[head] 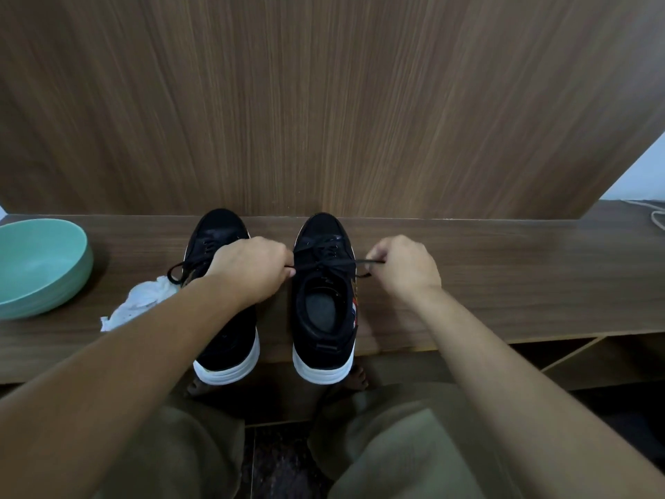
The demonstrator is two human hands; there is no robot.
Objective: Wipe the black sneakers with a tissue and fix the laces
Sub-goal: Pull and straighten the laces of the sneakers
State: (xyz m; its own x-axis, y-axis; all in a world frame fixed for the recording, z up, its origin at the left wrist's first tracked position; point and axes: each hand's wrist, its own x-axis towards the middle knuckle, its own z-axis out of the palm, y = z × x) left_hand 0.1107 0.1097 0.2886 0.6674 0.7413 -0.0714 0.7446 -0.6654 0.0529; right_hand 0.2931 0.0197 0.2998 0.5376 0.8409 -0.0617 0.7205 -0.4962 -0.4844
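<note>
Clearly, lacing is in hand: on the counter (467,282), the right sneaker's lace (324,264) is pinched by left hand (252,271) and right hand (403,268); tightening seems needed next.

We see both forearms bare to the frame edge, no sleeves, watches or rings showing on the left hand (252,270) or the right hand (406,268). Below the fingers, olive-green trousers (406,448) cover our legs, perhaps shorts. Bare toes (358,378) peek from under the shelf.
</note>
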